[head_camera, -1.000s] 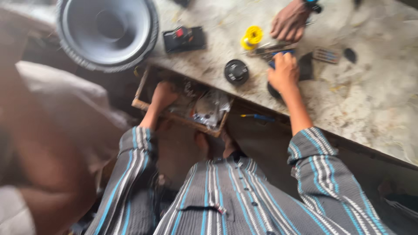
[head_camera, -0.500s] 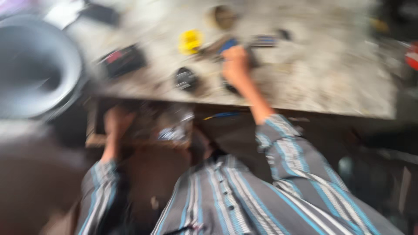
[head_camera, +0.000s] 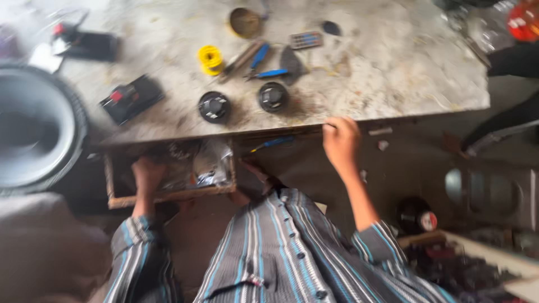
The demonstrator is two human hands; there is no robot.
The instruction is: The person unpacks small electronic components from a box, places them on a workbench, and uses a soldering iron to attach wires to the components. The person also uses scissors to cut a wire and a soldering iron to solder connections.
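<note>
My left hand [head_camera: 147, 175] reaches into an open wooden drawer [head_camera: 168, 197] under the tabletop, among crumpled plastic and small parts; blur hides whether it holds anything. My right hand [head_camera: 341, 141] is at the front edge of the marble table [head_camera: 404, 84], fingers curled on the edge, with no object in it. On the table just beyond lie two black round parts [head_camera: 214, 106] [head_camera: 273, 96], blue-handled pliers [head_camera: 264, 64] and a yellow spool [head_camera: 210, 59]. A blue-handled tool [head_camera: 273, 142] sits under the tabletop, between my hands.
A large speaker cone [head_camera: 33, 129] sits at the left. A black box with a red button [head_camera: 132, 98] and a round tin [head_camera: 245, 22] lie on the table. A dark sleeve [head_camera: 514, 62] shows at the far right. A box of parts [head_camera: 471, 264] stands at lower right.
My right hand has come off the dark object on the table and back to the table's front edge. The other person's hand has left the view. My left hand stays in the drawer.
</note>
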